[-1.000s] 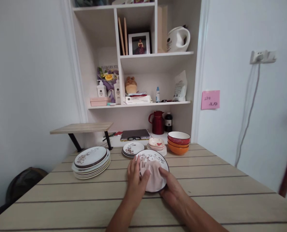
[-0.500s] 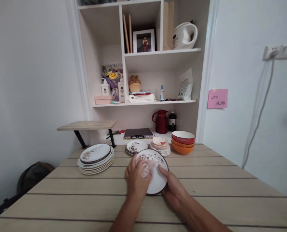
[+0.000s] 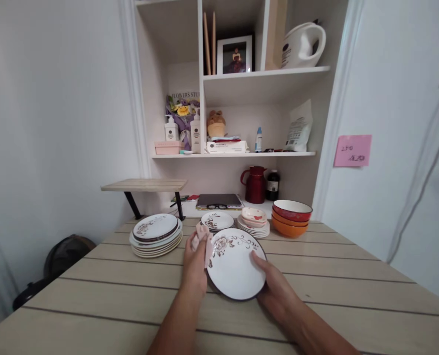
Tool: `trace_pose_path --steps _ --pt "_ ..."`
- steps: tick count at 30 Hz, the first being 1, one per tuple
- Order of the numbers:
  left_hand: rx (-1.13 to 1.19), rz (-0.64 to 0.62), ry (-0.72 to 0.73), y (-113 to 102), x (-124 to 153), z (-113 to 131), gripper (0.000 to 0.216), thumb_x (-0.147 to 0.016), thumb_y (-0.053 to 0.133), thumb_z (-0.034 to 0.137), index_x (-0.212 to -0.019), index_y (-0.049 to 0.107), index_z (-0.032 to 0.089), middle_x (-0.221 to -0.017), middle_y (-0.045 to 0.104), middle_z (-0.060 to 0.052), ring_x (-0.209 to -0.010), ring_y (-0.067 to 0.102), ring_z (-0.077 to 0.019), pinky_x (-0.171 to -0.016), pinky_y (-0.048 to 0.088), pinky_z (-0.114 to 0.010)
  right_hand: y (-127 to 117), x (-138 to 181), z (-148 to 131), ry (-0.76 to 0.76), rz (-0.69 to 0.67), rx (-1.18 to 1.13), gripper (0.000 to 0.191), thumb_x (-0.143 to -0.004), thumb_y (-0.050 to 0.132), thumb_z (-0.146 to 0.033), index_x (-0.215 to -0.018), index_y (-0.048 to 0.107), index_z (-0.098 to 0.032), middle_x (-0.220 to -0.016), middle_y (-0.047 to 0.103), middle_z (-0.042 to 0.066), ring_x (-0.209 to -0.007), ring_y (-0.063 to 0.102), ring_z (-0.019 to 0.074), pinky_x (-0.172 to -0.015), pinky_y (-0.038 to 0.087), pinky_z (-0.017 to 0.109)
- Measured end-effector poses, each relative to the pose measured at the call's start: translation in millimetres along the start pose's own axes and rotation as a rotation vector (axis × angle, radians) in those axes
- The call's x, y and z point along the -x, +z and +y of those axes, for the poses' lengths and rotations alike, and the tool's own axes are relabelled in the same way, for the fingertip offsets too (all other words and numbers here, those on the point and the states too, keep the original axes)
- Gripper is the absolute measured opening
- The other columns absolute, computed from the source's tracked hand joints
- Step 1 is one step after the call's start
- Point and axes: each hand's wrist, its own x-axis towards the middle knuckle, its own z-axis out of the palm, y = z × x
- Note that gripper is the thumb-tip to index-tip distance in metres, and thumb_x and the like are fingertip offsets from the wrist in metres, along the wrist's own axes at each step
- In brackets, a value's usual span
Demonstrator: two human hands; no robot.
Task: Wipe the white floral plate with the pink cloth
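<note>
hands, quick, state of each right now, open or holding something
Left hand: closed, holding the pink cloth.
Right hand: holding the patterned plate, thumb on top.

Wall (image 3: 56, 98): cool, muted, diffuse light.
Shelf unit (image 3: 267, 73): upper compartments shaded.
Plate (image 3: 237, 268): evenly lit, pattern crisp enough.
Cable (image 3: 428, 171): faint, soft shadow alongside.
Pink note (image 3: 352, 151): handwriting smeared.
Dark bag (image 3: 66, 256): detail murky.
Tabletop (image 3: 370, 288): near corners stretched, wide-lens.

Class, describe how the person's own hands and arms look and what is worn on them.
The left hand and right hand are bare, without gloves. No sleeve, watch or bracelet shows on either forearm. Some fingers are hidden, so rings cannot be ruled out.
</note>
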Motion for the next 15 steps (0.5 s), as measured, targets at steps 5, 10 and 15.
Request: trace_pose_path --steps 5,10,15 --pt "0.324 -0.002 -0.299 -7 -3 3 0.021 -0.071 0.067 0.021 -0.09 0.059 0.017 -0.077 0.068 -0.003 -0.067 0.065 -0.014 -0.068 0.052 -0.028 -1 1 -2 0.02 0.024 0.067 0.061 -0.072 0.066 -0.04 -0.125 0.05 -0.015 -0.105 0.069 0.013 -0.086 0.067 0.0271 -0.078 0.052 0.04" --pt "0.326 -0.061 -0.433 -9 -2 5 0.012 -0.077 0.057 0.027 -0.078 0.061 0.015 -0.066 0.066 -0.004 -0.064 0.065 -0.0173 -0.07 0.053 -0.033 4 7 -4 0.01 0.037 0.09 0.059 -0.071 0.067 -0.037 -0.124 0.051 -0.015 -0.105 0.069 0.013 -0.088 0.066 0.0274 -0.08 0.051 0.04" --pt "0.259 -0.159 -0.486 -8 -1 10 0.018 -0.073 0.06 0.022 -0.087 0.063 0.012 -0.076 0.069 -0.007 -0.075 0.066 -0.0204 -0.077 0.052 -0.035 3 12 -14 0.024 0.066 0.106 0.059 -0.07 0.068 -0.035 -0.121 0.052 -0.011 -0.098 0.071 0.015 -0.087 0.067 0.0289 -0.082 0.051 0.042"
